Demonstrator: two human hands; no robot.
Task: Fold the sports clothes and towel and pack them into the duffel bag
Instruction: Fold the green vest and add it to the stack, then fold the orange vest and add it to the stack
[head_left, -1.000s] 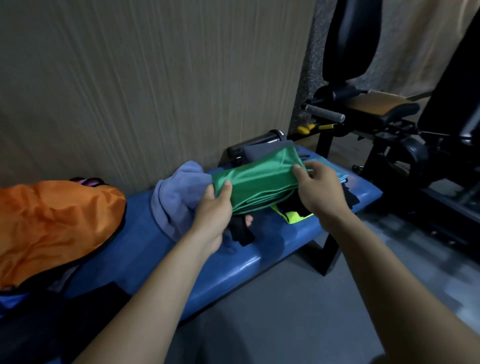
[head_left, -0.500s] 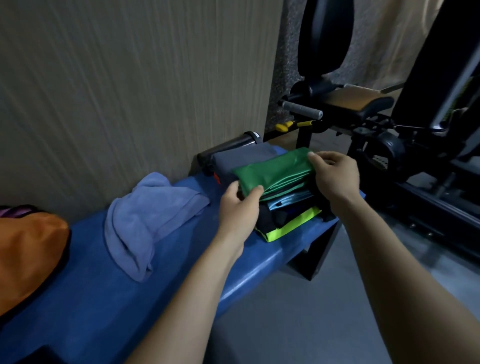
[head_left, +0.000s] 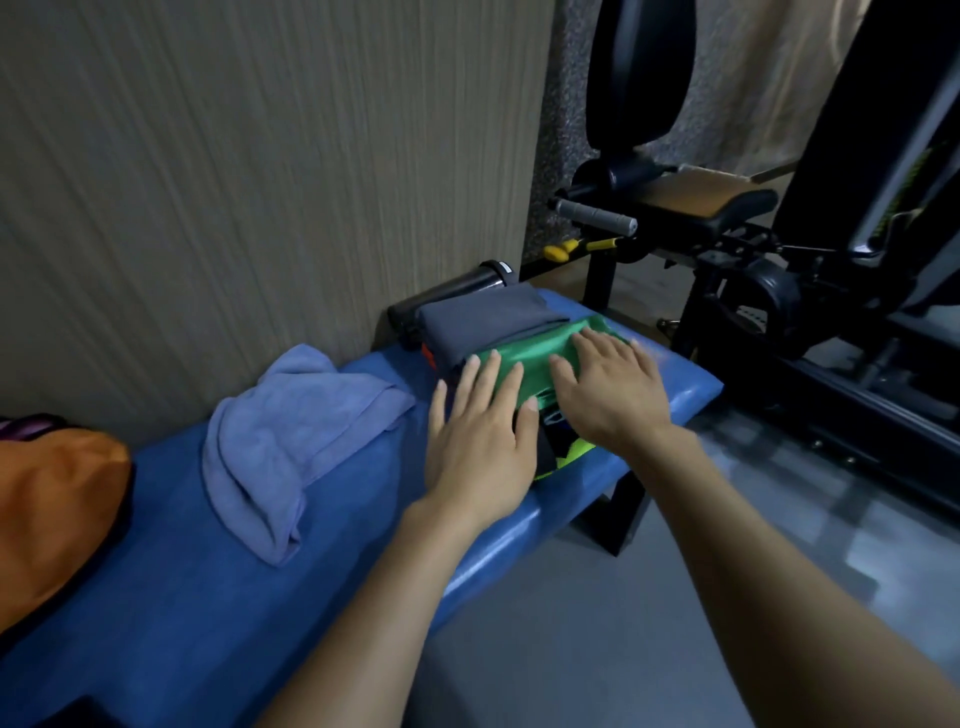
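Head view: we had both hands, left (head_left: 480, 441) and right (head_left: 610, 387), flat with fingers spread, pressing the green top (head_left: 524, 358) onto the folded stack at the bench's (head_left: 156, 597) far end. Grey top (head_left: 483, 325) was folded behind it. Towel (head_left: 291, 431) mid-bench looked unfolded; orange bag (head_left: 52, 509) at the bench's near end, nothing visibly packed. Gym machine (head_left: 779, 234) stood beyond the bench, wall alongside.

Green folded garment (head_left: 540, 353) is lying flat atop a clothes stack, 1 o'clock on bench. Grey folded garment (head_left: 488, 322) is sitting just behind. Blue towel (head_left: 291, 441) is lying crumpled at 10 o'clock. Orange duffel bag (head_left: 52, 509) is sitting at 9 o'clock.
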